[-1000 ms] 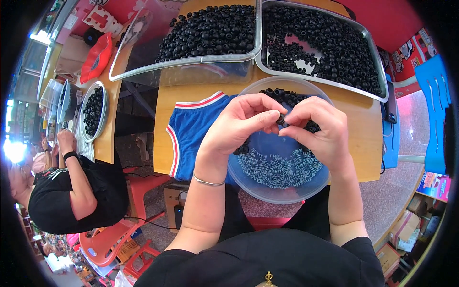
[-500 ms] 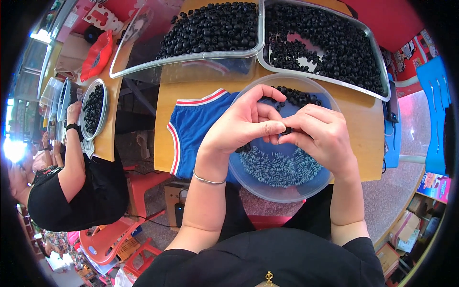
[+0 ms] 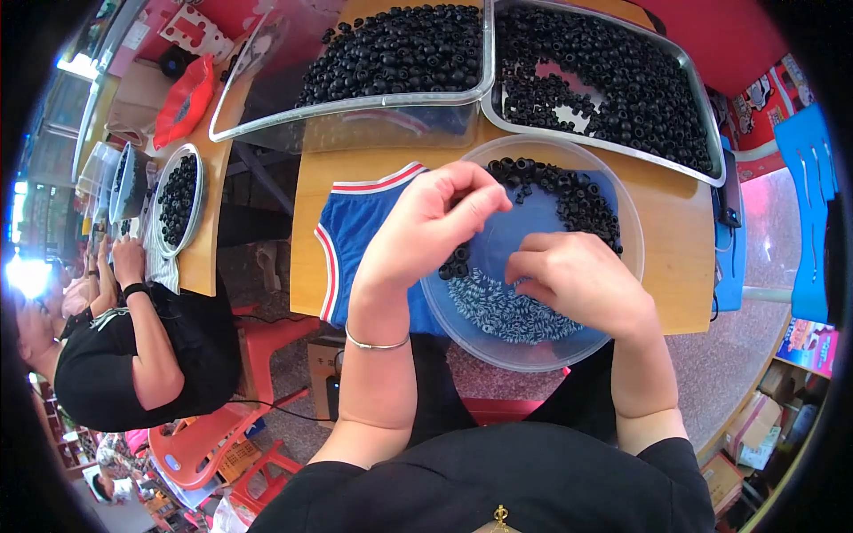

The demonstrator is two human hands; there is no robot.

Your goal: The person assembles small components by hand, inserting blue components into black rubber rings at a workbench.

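A round clear tub [image 3: 631,209] stands before me, with a blue base. Small black plastic pieces [image 3: 591,209] with round holes lie along its far and right sides. Small metal coil springs [image 3: 506,311] are heaped at its near side. My left hand [image 3: 431,222] hovers over the tub's left rim, thumb and forefinger pressed together; whatever they may hold is hidden. Right above the springs is my right hand [image 3: 582,280], palm down, its fingers bent and slightly apart, with nothing seen between them.
Behind the tub, a deep clear bin [image 3: 355,111] and a shallow clear tray [image 3: 604,147] hold many black pieces. Blue cloth with striped trim [image 3: 364,240] lies left on the wooden table [image 3: 306,191]. A person [image 3: 151,355] works at another table on the left.
My hands have come apart. The right moved down to the springs, while the left drew slightly back and left. The black piece between them no longer shows. The neighbour's hand moved nearer their body.
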